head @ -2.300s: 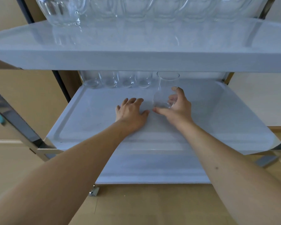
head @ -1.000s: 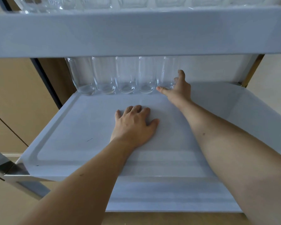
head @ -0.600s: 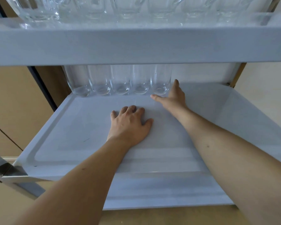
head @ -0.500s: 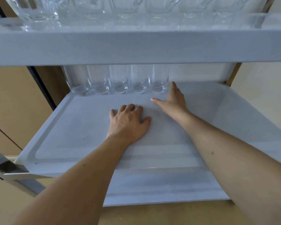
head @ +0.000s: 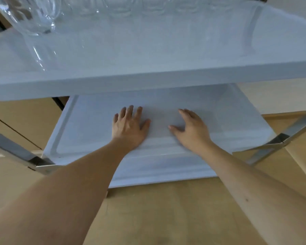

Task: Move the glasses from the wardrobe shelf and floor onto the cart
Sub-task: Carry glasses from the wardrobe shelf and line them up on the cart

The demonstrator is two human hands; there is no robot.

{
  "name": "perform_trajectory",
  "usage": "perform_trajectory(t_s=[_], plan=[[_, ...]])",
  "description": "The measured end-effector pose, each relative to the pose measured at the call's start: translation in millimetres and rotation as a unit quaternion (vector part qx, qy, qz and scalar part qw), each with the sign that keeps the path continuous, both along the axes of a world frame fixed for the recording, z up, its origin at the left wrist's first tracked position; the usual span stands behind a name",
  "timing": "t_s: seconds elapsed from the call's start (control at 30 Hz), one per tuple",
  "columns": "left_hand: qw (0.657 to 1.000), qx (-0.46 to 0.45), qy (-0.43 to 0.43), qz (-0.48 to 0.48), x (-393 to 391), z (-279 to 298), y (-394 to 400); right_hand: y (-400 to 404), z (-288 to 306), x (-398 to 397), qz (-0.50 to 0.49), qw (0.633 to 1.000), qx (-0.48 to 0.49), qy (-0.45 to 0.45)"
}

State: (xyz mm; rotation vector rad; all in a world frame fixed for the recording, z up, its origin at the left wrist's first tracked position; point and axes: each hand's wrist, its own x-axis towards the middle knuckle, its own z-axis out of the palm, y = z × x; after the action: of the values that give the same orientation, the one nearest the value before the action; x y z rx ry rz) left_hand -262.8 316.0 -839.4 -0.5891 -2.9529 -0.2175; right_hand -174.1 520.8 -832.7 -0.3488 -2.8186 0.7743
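Note:
The white cart fills the head view with two trays. My left hand (head: 130, 127) lies flat, fingers spread, on the lower tray (head: 88, 131). My right hand (head: 191, 129) hovers or rests beside it on the same tray, fingers relaxed and holding nothing. The row of clear glasses at the back of the lower tray is hidden behind the upper tray (head: 148, 78). On the upper tray a faceted clear glass (head: 34, 16) stands at the far left, with blurred glasses (head: 117, 6) along its back edge.
Chrome cart legs slant at the left (head: 16, 149) and right (head: 281, 138). Wooden floor (head: 157, 214) lies below the cart, and wooden panels stand to the left.
My right hand let go of the glass set at the end of the back row and drew back toward me. The view rose, so the upper tray now hides that row.

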Motion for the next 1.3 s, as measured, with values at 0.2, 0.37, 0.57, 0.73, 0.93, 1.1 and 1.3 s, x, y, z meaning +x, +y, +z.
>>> perform_trajectory(t_s=[0.2, 0.37, 0.57, 0.73, 0.93, 1.1, 1.3], plan=[[0.991, -0.046, -0.112, -0.059, 70.3, 39.7, -17.3, -2.5, 29.7, 71.8, 0.004, 0.993, -0.034, -0.116], [0.975, -0.075, -0.191, -0.080, 120.8, 105.4, -16.8, -3.2, 85.5, 125.3, -0.003, 0.980, -0.073, -0.185], [0.960, -0.067, -0.256, -0.085, 185.6, 206.5, -4.2, 3.0, 196.7, 183.6, -0.011, 0.970, -0.116, -0.213], [0.956, -0.055, -0.268, -0.104, 230.8, 304.5, 24.8, 19.0, 294.6, 231.6, -0.009, 0.963, -0.109, -0.245], [0.966, -0.061, -0.193, -0.163, 255.0, 422.1, 79.4, 58.9, 398.2, 272.7, -0.031, 0.971, -0.098, -0.216], [0.970, -0.058, -0.110, -0.210, 255.8, 514.0, 136.6, 101.6, 474.4, 293.2, -0.057, 0.985, -0.087, -0.135], [0.963, -0.027, -0.029, -0.267, 263.8, 593.1, 211.8, 162.6, 543.9, 323.1, -0.103, 0.991, -0.041, -0.071]])
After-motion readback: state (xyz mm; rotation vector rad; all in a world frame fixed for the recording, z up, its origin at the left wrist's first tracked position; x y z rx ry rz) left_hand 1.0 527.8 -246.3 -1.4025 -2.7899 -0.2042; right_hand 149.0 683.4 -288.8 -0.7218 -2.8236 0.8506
